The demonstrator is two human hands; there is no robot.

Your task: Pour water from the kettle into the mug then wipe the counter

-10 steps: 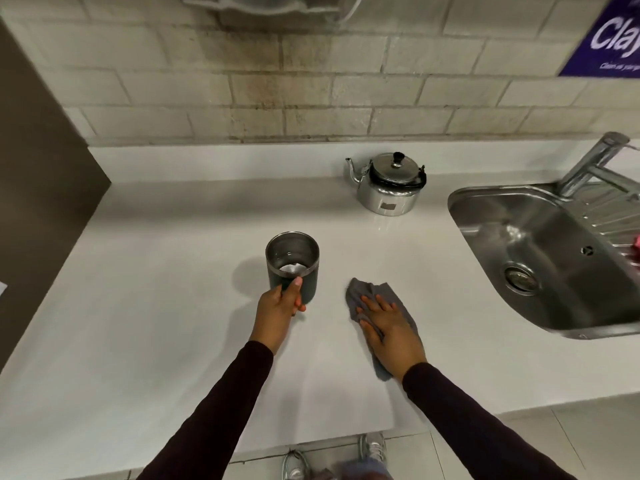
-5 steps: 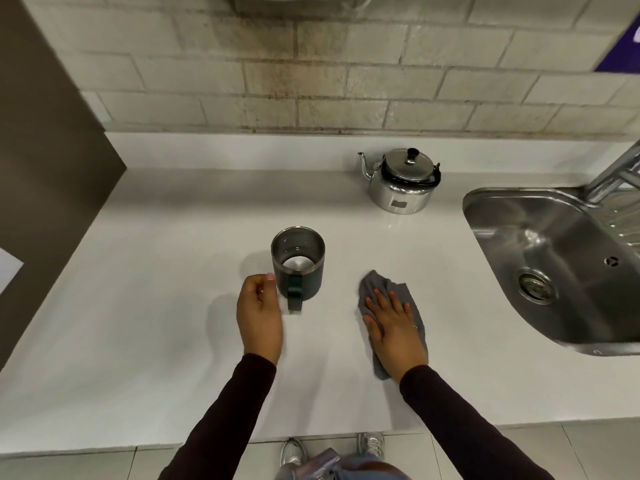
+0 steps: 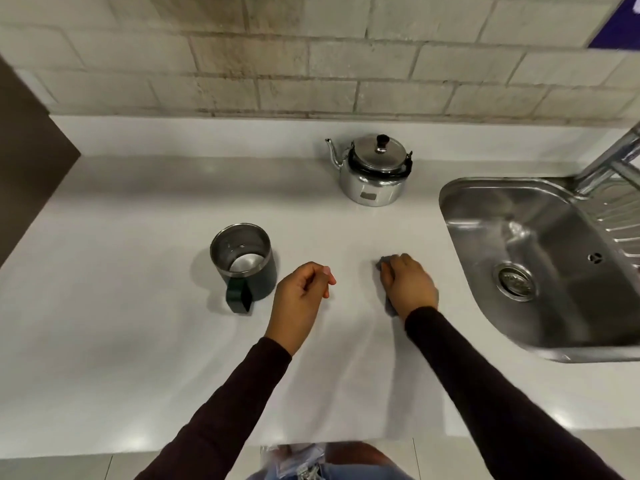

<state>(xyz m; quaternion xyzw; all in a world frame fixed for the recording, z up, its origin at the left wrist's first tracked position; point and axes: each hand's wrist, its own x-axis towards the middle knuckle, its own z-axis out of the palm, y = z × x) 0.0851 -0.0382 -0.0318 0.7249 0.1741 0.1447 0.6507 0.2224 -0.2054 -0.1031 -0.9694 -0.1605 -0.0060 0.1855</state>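
Note:
A dark green mug point(image 3: 244, 263) with a steel inside stands on the white counter point(image 3: 121, 306), its handle turned toward me. The shiny steel kettle point(image 3: 374, 171) sits behind it near the back wall, lid on, spout to the left. My left hand point(image 3: 299, 299) hovers just right of the mug, fingers loosely curled, holding nothing and apart from the mug. My right hand point(image 3: 408, 287) is bunched over the grey cloth point(image 3: 382, 263) on the counter, gripping it; only small edges of the cloth show around my fingers.
A steel sink point(image 3: 540, 265) with a drain is set into the counter at the right, and a tap point(image 3: 613, 161) rises at its far corner. A tiled wall point(image 3: 311, 64) runs along the back. A dark panel point(image 3: 27, 161) bounds the left side.
My left hand let go of the mug and moved to its right side. My right hand went from flat on the spread cloth to bunching it up in a grip.

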